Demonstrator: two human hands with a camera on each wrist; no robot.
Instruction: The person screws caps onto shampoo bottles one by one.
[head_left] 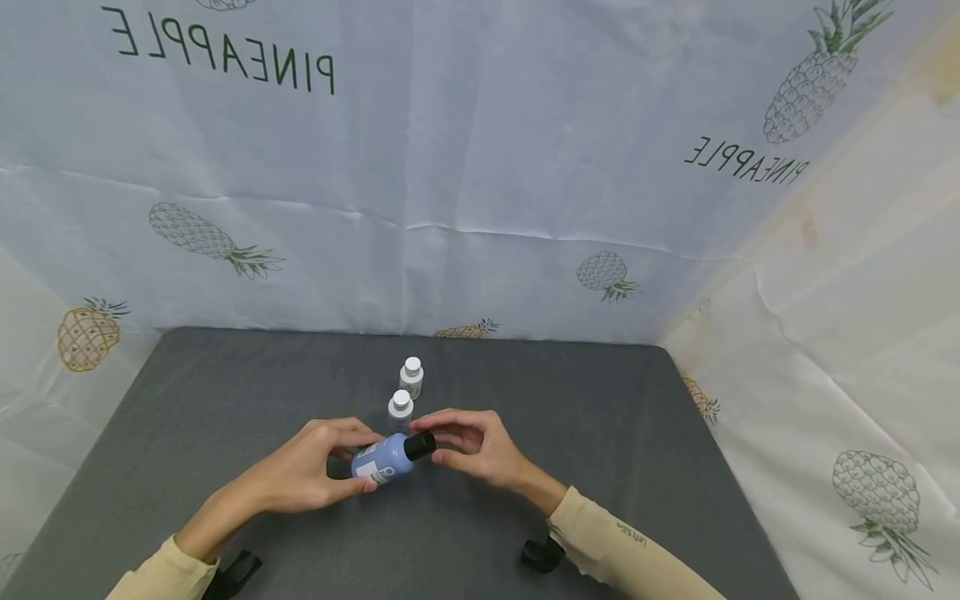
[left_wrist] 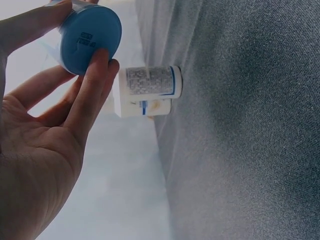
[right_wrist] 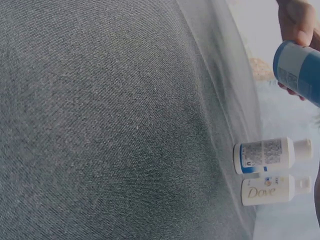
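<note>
My left hand (head_left: 303, 467) grips a blue bottle (head_left: 382, 460) with a black cap (head_left: 419, 445), thumb on one side and fingers on the other. The bottle is held tilted above the table, cap towards the right; its round blue base (left_wrist: 92, 42) faces the left wrist camera. Around the cap end hovers my right hand (head_left: 480, 450), fingers loosely bent; whether it touches the cap I cannot tell. Just beyond the blue bottle stand two white bottles, a nearer one (head_left: 401, 410) and a farther one (head_left: 411, 382). One white bottle (right_wrist: 267, 191) reads "Dove" in the right wrist view.
A dark grey cloth covers the table (head_left: 570, 417). Behind it hangs a pale curtain (head_left: 480, 167) printed with pineapples, and another stretch of curtain (head_left: 825, 375) runs along the right side. Black straps show at both wrists.
</note>
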